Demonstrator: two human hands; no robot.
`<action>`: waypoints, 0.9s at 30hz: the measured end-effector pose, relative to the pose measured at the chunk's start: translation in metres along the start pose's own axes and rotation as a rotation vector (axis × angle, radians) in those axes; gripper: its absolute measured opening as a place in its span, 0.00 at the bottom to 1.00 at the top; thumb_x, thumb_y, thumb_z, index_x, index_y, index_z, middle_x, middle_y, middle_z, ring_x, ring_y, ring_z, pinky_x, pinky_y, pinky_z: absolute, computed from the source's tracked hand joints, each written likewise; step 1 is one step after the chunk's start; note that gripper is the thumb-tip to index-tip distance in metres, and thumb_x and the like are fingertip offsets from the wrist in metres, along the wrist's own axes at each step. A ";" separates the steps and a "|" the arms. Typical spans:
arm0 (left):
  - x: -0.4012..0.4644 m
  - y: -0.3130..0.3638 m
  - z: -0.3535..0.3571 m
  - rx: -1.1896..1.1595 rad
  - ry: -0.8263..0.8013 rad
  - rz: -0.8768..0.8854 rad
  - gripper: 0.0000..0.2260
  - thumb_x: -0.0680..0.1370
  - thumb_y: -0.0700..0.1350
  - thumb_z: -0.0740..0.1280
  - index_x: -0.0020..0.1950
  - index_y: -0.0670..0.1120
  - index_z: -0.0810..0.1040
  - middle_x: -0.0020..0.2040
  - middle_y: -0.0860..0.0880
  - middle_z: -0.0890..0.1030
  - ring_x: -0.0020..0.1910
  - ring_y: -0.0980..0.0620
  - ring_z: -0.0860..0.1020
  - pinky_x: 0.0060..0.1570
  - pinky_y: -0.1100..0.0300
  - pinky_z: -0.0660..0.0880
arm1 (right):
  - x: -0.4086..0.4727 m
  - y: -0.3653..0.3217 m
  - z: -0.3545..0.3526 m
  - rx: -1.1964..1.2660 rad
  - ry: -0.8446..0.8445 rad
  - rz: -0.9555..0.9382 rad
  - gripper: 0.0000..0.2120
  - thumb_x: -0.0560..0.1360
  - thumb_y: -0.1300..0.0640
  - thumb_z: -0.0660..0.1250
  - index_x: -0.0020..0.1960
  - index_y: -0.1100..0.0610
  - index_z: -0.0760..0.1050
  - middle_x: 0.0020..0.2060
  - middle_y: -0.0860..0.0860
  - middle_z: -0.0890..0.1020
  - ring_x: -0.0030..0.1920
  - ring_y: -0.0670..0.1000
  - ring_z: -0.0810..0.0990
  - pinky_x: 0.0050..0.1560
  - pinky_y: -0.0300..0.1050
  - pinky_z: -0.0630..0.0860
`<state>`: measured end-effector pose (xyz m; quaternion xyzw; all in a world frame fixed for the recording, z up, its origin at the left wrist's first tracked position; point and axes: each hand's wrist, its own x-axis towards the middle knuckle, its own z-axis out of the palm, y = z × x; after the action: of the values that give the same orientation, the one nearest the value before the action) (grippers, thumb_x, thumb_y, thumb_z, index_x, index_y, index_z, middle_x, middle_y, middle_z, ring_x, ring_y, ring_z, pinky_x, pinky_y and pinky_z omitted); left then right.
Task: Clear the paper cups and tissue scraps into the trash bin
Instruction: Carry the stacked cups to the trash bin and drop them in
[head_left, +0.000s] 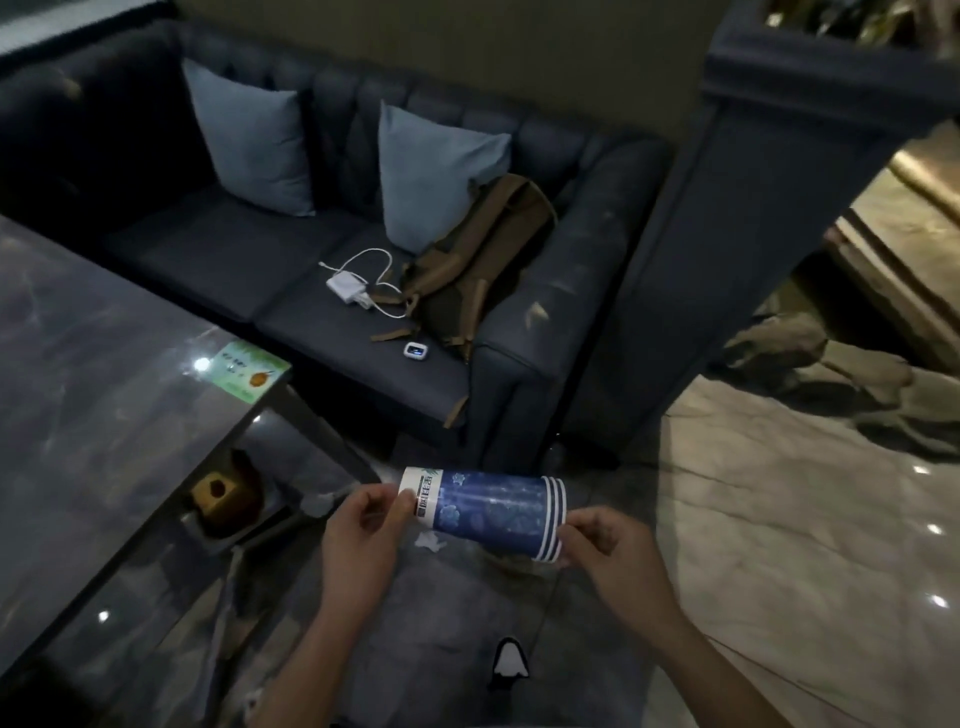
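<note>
Paper cups (488, 506), stacked sideways, lie between both hands: left grip (371, 512) pinches one end, right grip (605, 540) the rims.

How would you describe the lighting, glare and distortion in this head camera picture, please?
Head view: dim overall, the sofa nearly black at far left; bright point glare on the glossy table and on the floor at right; wide-angle bending curves the pillar; the stacked paper cups between the left hand and right hand read fairly sharp.
</note>
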<state>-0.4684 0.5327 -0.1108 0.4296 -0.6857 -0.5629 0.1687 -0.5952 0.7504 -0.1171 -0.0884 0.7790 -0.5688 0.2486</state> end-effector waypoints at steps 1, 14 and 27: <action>-0.001 0.002 0.011 0.018 -0.011 0.012 0.02 0.76 0.41 0.71 0.45 0.46 0.82 0.39 0.50 0.85 0.40 0.56 0.83 0.44 0.61 0.79 | 0.003 0.006 -0.010 -0.019 0.018 0.001 0.07 0.72 0.69 0.69 0.40 0.58 0.80 0.35 0.54 0.85 0.36 0.51 0.85 0.35 0.43 0.82; 0.019 -0.004 0.091 0.241 -0.258 -0.021 0.06 0.76 0.39 0.69 0.50 0.47 0.84 0.44 0.50 0.86 0.46 0.52 0.83 0.49 0.56 0.79 | 0.009 0.050 -0.062 0.038 0.141 0.234 0.09 0.75 0.65 0.65 0.45 0.55 0.82 0.29 0.49 0.84 0.30 0.45 0.82 0.32 0.38 0.79; 0.082 -0.069 0.129 0.374 -0.504 -0.158 0.08 0.78 0.38 0.69 0.54 0.47 0.83 0.48 0.48 0.86 0.44 0.54 0.83 0.53 0.51 0.79 | 0.058 0.127 -0.033 -0.234 0.081 0.439 0.16 0.75 0.63 0.64 0.33 0.46 0.76 0.32 0.51 0.83 0.35 0.51 0.81 0.41 0.48 0.79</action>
<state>-0.5799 0.5495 -0.2348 0.3520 -0.7620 -0.5271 -0.1324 -0.6427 0.7969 -0.2438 0.0777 0.8495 -0.4100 0.3227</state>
